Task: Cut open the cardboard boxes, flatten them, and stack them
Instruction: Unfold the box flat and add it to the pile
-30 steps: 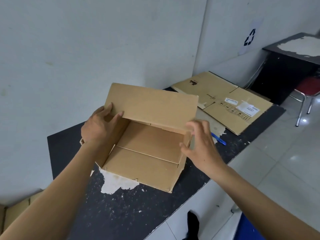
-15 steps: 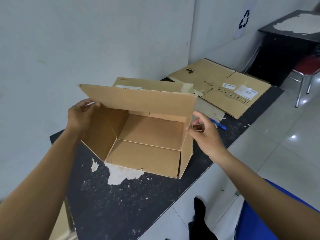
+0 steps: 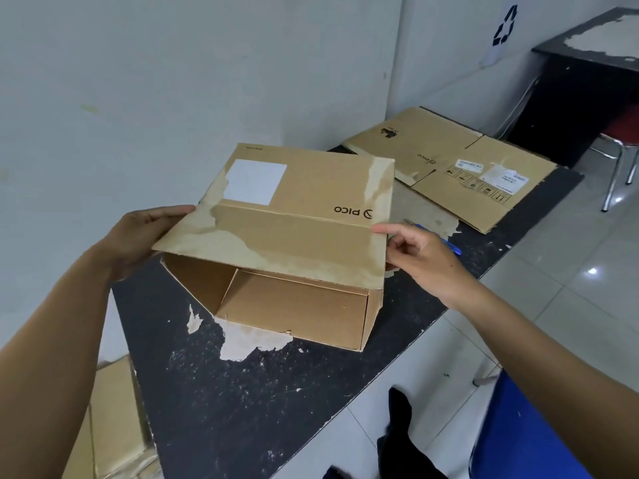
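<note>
The counter (image 3: 242, 402) is narrow, and the box (image 3: 297, 233) sits on its side close to the front edge with its open mouth toward the person. A hard press to collapse it could push it off onto the floor. The box is only partly squashed. The left hand (image 3: 138, 240) grips its left edge and the right hand (image 3: 425, 261) pinches the right edge, index finger lying along the fold, so uneven pressure could probably buckle a panel across its middle instead of folding it at the creases. Its scuffed, peeled skin may tear further. A blue tool (image 3: 451, 247), either a pen or a cutter, I cannot tell which, lies just behind the right hand and could be knocked or buried. The counter is dark and speckled, and its laminate has chipped away in pale, ragged patches. The box is plain brown corrugated board, matte, with lighter torn strips where tape seems to have come off. The flattened boxes (image 3: 449, 157) lie well apart against the wall. A smooth white rectangular label (image 3: 256, 181) sits on the box's top panel.
</note>
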